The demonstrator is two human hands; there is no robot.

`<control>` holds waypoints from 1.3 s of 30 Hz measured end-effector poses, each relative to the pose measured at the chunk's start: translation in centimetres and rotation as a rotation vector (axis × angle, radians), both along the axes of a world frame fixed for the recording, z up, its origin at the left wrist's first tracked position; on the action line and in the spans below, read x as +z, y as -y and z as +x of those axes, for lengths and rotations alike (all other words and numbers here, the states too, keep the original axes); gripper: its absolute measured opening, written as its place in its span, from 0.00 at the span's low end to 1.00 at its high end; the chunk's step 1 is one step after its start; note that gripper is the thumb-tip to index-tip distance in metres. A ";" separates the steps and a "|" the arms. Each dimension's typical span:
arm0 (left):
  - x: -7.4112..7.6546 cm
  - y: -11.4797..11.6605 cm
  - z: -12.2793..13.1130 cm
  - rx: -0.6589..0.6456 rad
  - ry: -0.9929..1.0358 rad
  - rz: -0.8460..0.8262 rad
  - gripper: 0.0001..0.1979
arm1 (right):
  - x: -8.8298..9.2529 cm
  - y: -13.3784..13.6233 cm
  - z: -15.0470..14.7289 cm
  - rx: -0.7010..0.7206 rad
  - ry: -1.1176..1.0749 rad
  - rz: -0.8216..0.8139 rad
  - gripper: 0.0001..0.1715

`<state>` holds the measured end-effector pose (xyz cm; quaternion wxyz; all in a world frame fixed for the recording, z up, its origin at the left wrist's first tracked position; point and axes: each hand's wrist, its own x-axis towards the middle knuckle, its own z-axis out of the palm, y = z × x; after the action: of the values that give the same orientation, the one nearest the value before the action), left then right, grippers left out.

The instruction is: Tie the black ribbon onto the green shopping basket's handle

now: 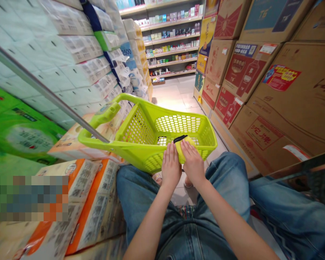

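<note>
A lime-green plastic shopping basket [151,144] with a mesh-patterned body stands tilted in front of me, its long handle reaching to the left. A metal pull rod [43,86] runs from the basket toward the upper left. Inside the basket near its front rim lies a yellow folded pouch [185,144] with a black strap across the top. My right hand [193,164] lies over the pouch with its fingers on it. My left hand [171,166] sits right beside the pouch, its straight fingers against the front of the basket.
Wrapped stacks of tissue packs [78,47] tower along the left, with orange-striped packs [83,195] low down. Printed cardboard cartons [271,94] stack along the right. Shelves of boxed goods [173,39] stand at the far end of a tiled aisle [173,97]. My denim-covered legs [178,231] lie below.
</note>
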<state>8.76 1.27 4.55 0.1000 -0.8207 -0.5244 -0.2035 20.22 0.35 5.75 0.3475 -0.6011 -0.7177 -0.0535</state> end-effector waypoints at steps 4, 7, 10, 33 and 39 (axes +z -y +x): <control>0.0 0.0 0.0 -0.004 -0.005 0.000 0.39 | -0.7 0.7 2.6 0.017 0.014 0.018 0.48; 0.0 0.0 0.0 -0.011 0.003 0.004 0.40 | -1.2 1.5 5.2 -0.036 -0.005 0.016 0.49; 0.0 0.1 0.0 -0.011 0.009 0.006 0.41 | -1.8 2.0 7.9 -0.106 -0.054 0.029 0.49; 0.0 0.1 0.1 -0.003 0.017 0.015 0.40 | -0.5 0.7 1.8 0.029 0.014 0.029 0.47; -0.1 0.0 0.1 -0.005 0.023 0.020 0.42 | -1.6 1.9 7.3 -0.054 -0.008 0.037 0.50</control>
<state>8.86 1.23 4.41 0.1017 -0.8187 -0.5212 -0.2186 27.57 -1.53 4.18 0.3598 -0.6142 -0.6985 -0.0736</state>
